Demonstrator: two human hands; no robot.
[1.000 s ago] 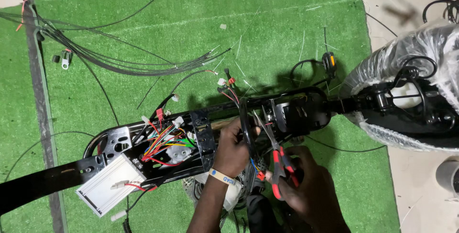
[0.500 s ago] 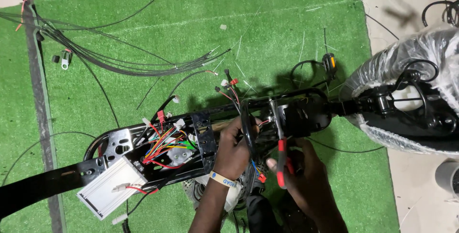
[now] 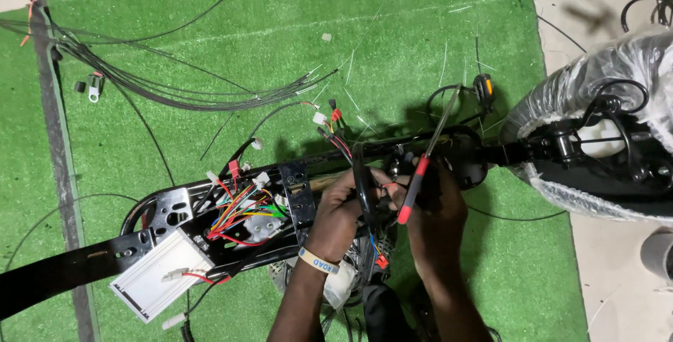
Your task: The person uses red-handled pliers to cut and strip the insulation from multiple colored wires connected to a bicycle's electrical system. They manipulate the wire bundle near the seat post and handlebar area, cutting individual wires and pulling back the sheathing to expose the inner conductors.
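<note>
A black scooter frame [image 3: 449,147] lies on its side on the green mat [image 3: 210,47], so its open belly and its coloured wires [image 3: 238,212] face up where hands can get at them. Just beside those wires, the left hand [image 3: 340,216] is closed around a black cable loop [image 3: 362,188], holding it out of the way. Next to it, the right hand [image 3: 434,209] grips the red handles of pliers [image 3: 419,177] tight, tips pointing up over the frame. A silver box [image 3: 154,282] sits at the frame's lower end.
</note>
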